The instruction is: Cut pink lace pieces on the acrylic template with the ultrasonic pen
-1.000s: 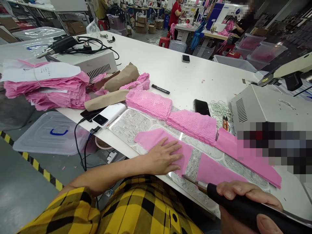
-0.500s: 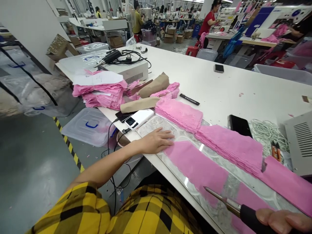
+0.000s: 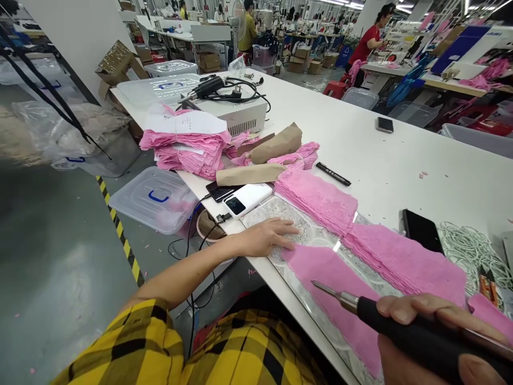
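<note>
Head view, nearest stuff first: yellow-and-black checked shirt (image 3: pixel 248 347) at the bottom edge, and off to its right the right hand (image 3: pixel 436 307), fingers wrapped snugly around the black handle of a pen-like tool (image 3: pixel 371 313). Its metal tip points over a flat pink cloth piece (image 3: pixel 332 294); can't tell if it's actually touching. That cloth lies on a clear-edged, marbled sheet (image 3: pixel 294 216) along the near edge of the white bench (image 3: pixel 360 144).

Left hand (image 3: pixel 268 237) is laid flat and loosely spread, gripping nothing, mostly on the sheet with a fingertip right at the cloth's far-left end.

Just past the cloth, two stacks of pink lace pieces sit end to end, one nearer (image 3: pixel 404 262) and one farther (image 3: pixel 316 195). White power bank (image 3: pixel 248 199) with a cable plugged in is near the left hand. Over on the right: a dark phone (image 3: pixel 421 230), a tangle of pale cord (image 3: pixel 468 251) and orange-handled snips (image 3: pixel 488 289).

Farther along you've got a black marker (image 3: pixel 333 174), rolled brown paper (image 3: pixel 280 144), and a big tied bundle of pink lace (image 3: pixel 192 152) in front of a grey vented box (image 3: pixel 244 117).

Way back, a co-worker in a red top (image 3: pixel 366 45) is at another workstation.
</note>
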Demonstrator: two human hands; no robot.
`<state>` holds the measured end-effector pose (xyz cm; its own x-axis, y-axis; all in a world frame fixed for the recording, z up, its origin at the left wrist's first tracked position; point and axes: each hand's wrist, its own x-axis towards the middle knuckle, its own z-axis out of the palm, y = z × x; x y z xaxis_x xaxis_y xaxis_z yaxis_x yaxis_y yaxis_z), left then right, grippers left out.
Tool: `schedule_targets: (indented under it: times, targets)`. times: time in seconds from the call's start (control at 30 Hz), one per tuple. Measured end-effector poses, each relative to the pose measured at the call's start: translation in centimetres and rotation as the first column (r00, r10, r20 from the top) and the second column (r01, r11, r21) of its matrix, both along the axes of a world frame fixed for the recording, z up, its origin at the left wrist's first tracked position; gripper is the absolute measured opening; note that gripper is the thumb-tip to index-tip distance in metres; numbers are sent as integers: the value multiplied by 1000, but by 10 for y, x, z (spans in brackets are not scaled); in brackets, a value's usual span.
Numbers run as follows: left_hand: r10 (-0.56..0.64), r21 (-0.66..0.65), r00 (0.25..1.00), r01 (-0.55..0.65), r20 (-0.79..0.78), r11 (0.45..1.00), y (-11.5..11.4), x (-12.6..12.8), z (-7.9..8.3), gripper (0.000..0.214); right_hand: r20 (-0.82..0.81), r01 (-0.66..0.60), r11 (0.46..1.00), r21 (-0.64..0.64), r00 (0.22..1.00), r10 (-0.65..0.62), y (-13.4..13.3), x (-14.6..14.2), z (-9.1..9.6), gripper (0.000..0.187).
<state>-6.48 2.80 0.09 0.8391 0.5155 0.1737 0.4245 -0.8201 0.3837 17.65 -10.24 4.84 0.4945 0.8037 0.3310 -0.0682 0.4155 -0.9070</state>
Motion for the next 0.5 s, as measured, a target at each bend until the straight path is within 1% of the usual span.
schedule_targets:
  times: [0.07, 0.17, 0.3, 0.5]
  targets:
    - [7, 4, 1000, -7, 21, 1000, 0, -1, -2, 52, -7, -38, 997, 64, 999, 38, 12, -8, 1, 23]
    - [17, 2, 999, -17, 45, 1000, -1, 0, -4, 51, -7, -112, 980, 163, 993, 115, 29, -15, -3, 25]
    - [19, -1, 996, -19, 84, 1000, -1, 1, -7, 51, 6, -141, 974, 176, 990, 142, 41, -26, -2, 24]
    - [8, 4, 992, -8, 124, 1000, 1, -1, -10, 49, 37, -186, 966, 181, 983, 182, 47, -41, 1, 23]
